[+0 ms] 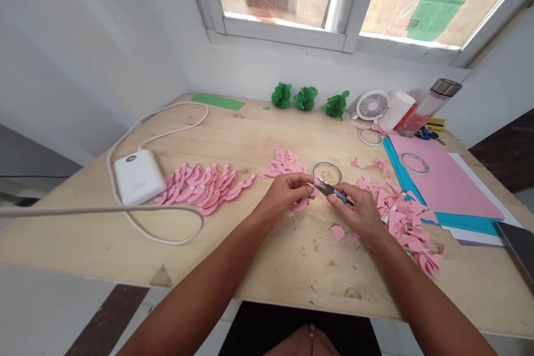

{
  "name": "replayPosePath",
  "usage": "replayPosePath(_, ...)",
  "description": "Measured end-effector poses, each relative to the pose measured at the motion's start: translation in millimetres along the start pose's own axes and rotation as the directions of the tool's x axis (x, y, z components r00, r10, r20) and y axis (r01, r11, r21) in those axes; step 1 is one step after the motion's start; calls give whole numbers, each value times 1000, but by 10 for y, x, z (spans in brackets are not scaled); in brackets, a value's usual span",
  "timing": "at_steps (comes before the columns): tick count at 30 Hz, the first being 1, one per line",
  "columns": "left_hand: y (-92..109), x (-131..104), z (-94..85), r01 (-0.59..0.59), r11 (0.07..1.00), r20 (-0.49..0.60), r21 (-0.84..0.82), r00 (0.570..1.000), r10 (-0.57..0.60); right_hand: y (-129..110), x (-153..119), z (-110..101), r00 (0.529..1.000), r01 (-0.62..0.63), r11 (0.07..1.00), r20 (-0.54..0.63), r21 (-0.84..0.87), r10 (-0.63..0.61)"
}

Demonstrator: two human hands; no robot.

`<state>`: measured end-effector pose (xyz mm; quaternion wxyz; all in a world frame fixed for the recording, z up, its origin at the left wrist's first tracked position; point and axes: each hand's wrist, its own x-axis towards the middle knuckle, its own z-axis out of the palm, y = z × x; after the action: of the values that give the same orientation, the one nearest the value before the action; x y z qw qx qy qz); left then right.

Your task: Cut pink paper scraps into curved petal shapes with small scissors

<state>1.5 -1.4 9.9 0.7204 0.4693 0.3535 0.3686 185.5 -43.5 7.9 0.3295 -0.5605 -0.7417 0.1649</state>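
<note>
My left hand (287,192) is closed around a curved pink paper piece (299,205), with part of it showing below the fingers and a bit at the fingertips. In my right hand (359,208) is a pair of scissors (327,188), dark-bladed with a bluish part near the fingers. Its tip meets the paper at my left fingertips. Just behind the hands lie a silvery tape ring (327,172) and a small pile of pink cut pieces (286,163). A rounded pink scrap (337,232) rests on the table below the scissors.
Layered pink petal strips (208,184) lie left, beside a white power bank (139,177) and cable. Pink scraps (409,222) heap at right, near stacked coloured paper (459,178) and a phone (517,250). Green paper flowers (306,99), a fan (372,106) and a bottle (429,105) stand behind.
</note>
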Motion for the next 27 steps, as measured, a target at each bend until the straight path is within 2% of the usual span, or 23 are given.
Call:
replayPosePath(8, 9, -17, -7, -33, 998, -21, 48, 999, 34, -18, -7, -4, 1000, -13, 1000, 6, 2, 13)
replayPosePath(27, 17, -13, 9, -7, 995, -64, 98, 998, 14, 19, -10, 14, 999, -10, 999, -40, 45, 11)
